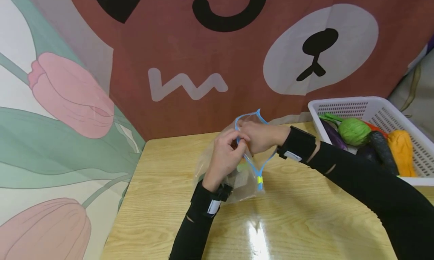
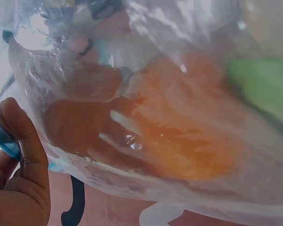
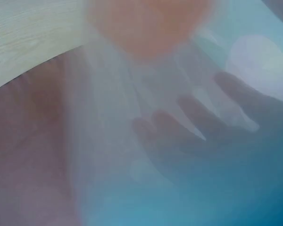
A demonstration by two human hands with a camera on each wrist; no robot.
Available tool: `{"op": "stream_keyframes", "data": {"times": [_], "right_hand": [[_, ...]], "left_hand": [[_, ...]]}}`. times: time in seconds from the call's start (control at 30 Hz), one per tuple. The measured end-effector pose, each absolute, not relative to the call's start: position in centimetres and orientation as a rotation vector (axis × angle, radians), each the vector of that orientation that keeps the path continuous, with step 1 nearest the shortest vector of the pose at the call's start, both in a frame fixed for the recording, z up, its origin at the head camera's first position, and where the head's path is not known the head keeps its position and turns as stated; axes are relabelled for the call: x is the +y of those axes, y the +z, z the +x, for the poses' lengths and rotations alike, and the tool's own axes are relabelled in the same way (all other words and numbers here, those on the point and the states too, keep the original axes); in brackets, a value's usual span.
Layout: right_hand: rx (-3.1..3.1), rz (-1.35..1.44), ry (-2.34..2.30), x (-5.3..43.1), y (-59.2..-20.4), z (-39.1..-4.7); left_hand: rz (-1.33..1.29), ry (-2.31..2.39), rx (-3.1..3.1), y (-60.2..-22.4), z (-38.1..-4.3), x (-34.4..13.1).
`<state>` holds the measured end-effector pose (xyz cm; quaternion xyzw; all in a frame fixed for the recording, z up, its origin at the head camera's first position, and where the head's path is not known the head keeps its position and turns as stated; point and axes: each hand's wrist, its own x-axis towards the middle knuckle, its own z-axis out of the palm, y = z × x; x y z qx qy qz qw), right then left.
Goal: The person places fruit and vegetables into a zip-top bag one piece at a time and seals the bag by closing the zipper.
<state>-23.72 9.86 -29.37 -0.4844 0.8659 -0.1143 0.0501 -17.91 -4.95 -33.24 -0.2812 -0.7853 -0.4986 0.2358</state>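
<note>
A clear plastic zip bag point(image 1: 207, 162) with a blue zip edge and a yellow slider point(image 1: 260, 179) sits on the table, its mouth spread. My left hand point(image 1: 226, 150) pinches the blue edge at the near left; in the left wrist view its thumb point(image 2: 20, 132) lies against that blue strip. Through the mouth, my right hand point(image 1: 259, 135) reaches into the bag. Its fingers point(image 3: 193, 110) look spread behind the hazy plastic. An orange thing point(image 2: 188, 136) lies at the fingertips, blurred by the film, with a green thing point(image 2: 264, 87) farther along inside.
A white perforated basket point(image 1: 383, 101) stands at the right, holding a cabbage point(image 1: 354, 132), an eggplant point(image 1: 332, 133), an orange-yellow squash-like vegetable point(image 1: 401, 150) and other produce. A printed cloth point(image 1: 190, 113) hangs behind the wooden table point(image 1: 152, 214).
</note>
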Motion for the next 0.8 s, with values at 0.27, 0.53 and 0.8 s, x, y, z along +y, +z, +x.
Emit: {"op": "stream_keyframes", "data": {"times": [0.27, 0.53, 0.8], "right_hand": [[2.649, -1.433, -0.38, 10.7, -29.0, -23.4], [2.708, -1.275, -0.446, 13.9, -27.9, -22.1], [2.83, -1.125, -0.612, 18.9, -26.9, -20.9]], "left_hand": [[-0.747, -1.39, -2.185, -31.7, -16.6, -4.7], [-0.719, -1.435, -2.23, -30.3, -15.2, -4.8], [-0.716, -1.434, -2.231, -30.5, -15.3, -4.7]]}}
